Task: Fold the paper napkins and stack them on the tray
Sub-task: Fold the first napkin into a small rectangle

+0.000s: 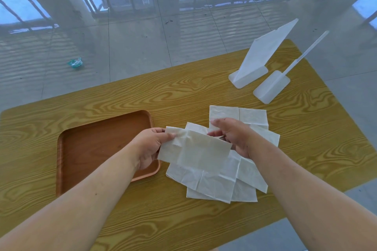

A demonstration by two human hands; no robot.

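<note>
A white paper napkin (195,149), folded to a long strip, hangs between both hands above the table. My left hand (150,146) pinches its left end, over the right rim of the tray. My right hand (232,134) grips its right end, fingers curled around the edge. Under it lies a loose pile of several unfolded white napkins (216,181), spread flat and overlapping on the wood. The brown rectangular tray (98,144) sits to the left of the pile with nothing on it.
Two white plastic stands (257,61) (271,85) lean at the table's far right. The wooden table (142,96) has rounded far corners; its edge runs close behind the stands. A crumpled teal wrapper (75,63) lies on the tiled floor beyond.
</note>
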